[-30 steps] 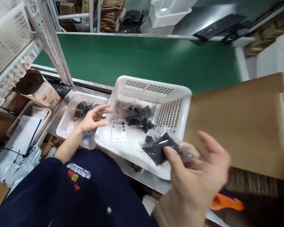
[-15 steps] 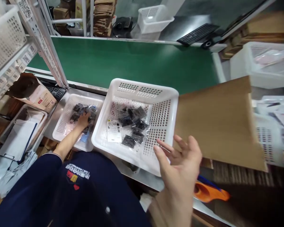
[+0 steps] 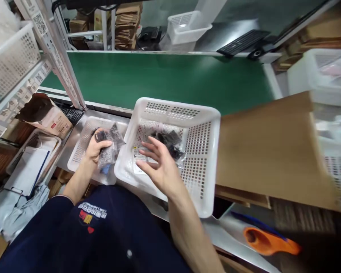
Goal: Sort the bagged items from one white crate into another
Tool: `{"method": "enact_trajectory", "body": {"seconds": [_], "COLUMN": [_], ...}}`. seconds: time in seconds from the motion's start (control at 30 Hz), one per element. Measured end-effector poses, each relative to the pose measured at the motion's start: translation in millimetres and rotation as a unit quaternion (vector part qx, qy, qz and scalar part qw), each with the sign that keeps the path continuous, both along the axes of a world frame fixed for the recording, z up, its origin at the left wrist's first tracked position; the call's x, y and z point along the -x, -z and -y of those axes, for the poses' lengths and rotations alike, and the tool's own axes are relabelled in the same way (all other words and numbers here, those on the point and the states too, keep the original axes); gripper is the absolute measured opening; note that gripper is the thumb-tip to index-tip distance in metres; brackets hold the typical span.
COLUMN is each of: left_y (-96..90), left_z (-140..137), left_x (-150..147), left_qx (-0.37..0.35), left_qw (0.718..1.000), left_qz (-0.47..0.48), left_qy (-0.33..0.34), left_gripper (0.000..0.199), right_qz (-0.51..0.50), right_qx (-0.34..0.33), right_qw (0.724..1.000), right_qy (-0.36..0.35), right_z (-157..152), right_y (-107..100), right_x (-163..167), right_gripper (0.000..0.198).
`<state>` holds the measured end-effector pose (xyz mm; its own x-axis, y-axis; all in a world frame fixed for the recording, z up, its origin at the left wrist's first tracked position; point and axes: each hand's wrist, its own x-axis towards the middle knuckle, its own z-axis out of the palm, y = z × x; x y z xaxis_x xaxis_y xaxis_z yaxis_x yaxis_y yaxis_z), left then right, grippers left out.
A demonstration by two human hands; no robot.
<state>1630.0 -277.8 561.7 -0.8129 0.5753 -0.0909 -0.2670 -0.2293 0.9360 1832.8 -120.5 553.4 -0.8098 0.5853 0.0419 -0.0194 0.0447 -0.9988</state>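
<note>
My left hand [image 3: 95,148] is closed on clear plastic packets [image 3: 110,146] with dark contents, lifted over the smaller white basket [image 3: 76,153]. Something blue [image 3: 105,168] lies in that basket under the packets. Over the larger white basket [image 3: 206,159], my right hand [image 3: 159,163] hangs open, fingers spread and holding nothing. Beneath and beyond it sit several black items in clear bags [image 3: 170,140], partly covered by the hand. A white printed label [image 3: 138,155] lies there too, half hidden by my fingers.
A green conveyor belt [image 3: 173,76] runs behind the baskets. At the right stands a cardboard flap [image 3: 267,151], with an orange-handled tool [image 3: 269,240] below it. On the left are an open carton [image 3: 49,117] and a clipboard [image 3: 27,167].
My left hand has lifted packets up from the small basket. My right hand has moved left, from the large basket's right edge to above its inside.
</note>
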Motion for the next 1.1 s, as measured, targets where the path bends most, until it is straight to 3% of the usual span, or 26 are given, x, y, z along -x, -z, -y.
{"method": "enact_trajectory", "body": {"seconds": [0.07, 0.17, 0.27, 0.33, 0.4, 0.47, 0.5, 0.57, 0.63, 0.7, 0.77, 0.87, 0.97, 1.03, 1.1], "left_y": [-3.0, 0.1, 6.0, 9.6, 12.2, 13.9, 14.3, 14.3, 13.5, 11.9, 10.1, 8.4, 9.6, 11.2, 12.4], "left_z": [-9, -21, -29, -32, -34, -36, -37, -40, -43, -46, -47, -46, -45, -45, -46], "left_x": [-20, -38, -46, -50, -53, -56, -57, -60, -64, -68, -72, -74, -70, -64, -57], "left_qx": [0.015, 0.009, 0.003, 0.022, 0.042, 0.045, 0.039, 0.023, 0.008, -0.001, -0.008, -0.024, -0.029, -0.035, -0.055], "left_qw": [0.998, 0.991, 0.989, 0.989, 0.989, 0.988, 0.988, 0.993, 0.998, 0.999, 0.999, 0.999, 0.998, 0.996, 0.992], "left_qz": [-0.012, -0.033, -0.036, -0.03, 0.001, 0.04, 0.048, 0.038, 0.012, -0.006, -0.006, 0.025, 0.06, 0.076, 0.09], "left_qy": [0.067, 0.128, 0.146, 0.142, 0.14, 0.145, 0.14, 0.108, 0.063, 0.034, 0.033, 0.04, 0.018, -0.024, -0.072], "left_gripper": [0.061, 0.073, 0.095, 0.1, 0.097, 0.093, 0.091, 0.084, 0.076, 0.069, 0.066, 0.063, 0.062, 0.057, 0.054], "right_qz": [0.007, -0.012, -0.05, -0.091, -0.126, -0.112, -0.084, -0.02, 0.012, 0.007, -0.008, -0.041, -0.041, -0.019, -0.001], "right_qx": [0.02, 0.011, -0.051, -0.114, -0.179, -0.233, -0.248, -0.219, -0.102, 0.031, 0.094, 0.115, 0.127, 0.085, 0.002], "right_qw": [1.0, 1.0, 0.994, 0.964, 0.902, 0.86, 0.859, 0.902, 0.966, 0.994, 0.995, 0.992, 0.991, 0.996, 0.998], "right_qy": [-0.021, -0.006, 0.085, 0.221, 0.372, 0.441, 0.439, 0.371, 0.237, 0.102, 0.035, 0.028, 0.009, 0.014, 0.068], "right_z": [0, -1, -1, -3, -11, -23, -28, -32, -23, -6, 10, 21, 16, 11, 4], "right_y": [-5, -8, -10, -14, -16, -15, -12, -2, 12, 25, 34, 39, 35, 29, 21], "right_x": [17, 24, 12, -1, -15, -27, -32, -37, -36, -29, -19, -9, -12, -23, -38], "right_gripper": [0.111, 0.069, 0.041, 0.036, 0.04, 0.059, 0.074, 0.105, 0.124, 0.128, 0.116, 0.08, 0.069, 0.062, 0.051]}}
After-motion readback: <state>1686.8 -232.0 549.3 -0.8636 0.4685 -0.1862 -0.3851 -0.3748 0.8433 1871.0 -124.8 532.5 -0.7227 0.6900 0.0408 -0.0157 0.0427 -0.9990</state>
